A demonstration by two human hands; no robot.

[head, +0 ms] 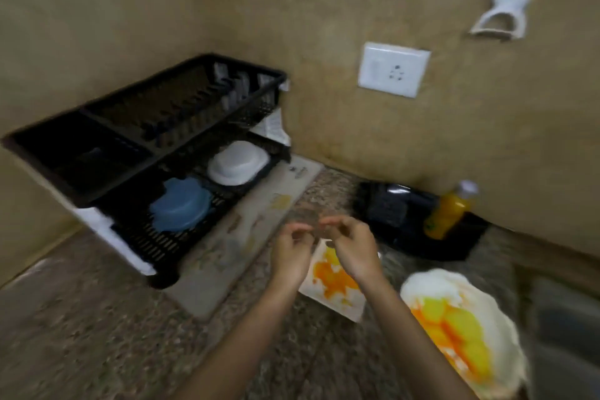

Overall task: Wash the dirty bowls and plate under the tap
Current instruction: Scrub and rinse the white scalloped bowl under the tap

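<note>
- Nearest, at right on the bench [97, 318]: round plate [454, 318] smeared yellow and orange, apart from either grip.
- Just over a stained square dish [334, 282]: left hand [292, 250] and right hand [354, 247], fingertips nearly meeting, fingers curled; each grip narrow, contents too blurred to tell.
- Farther left: black rack [152, 153] holding a blue bowl [180, 204] and a white bowl [238, 162].
- Farthest, by the wall: orange bottle [449, 211].

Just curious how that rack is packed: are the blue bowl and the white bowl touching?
Apart. The head view shows a strip of the black rack between the blue bowl and the white bowl.
</note>
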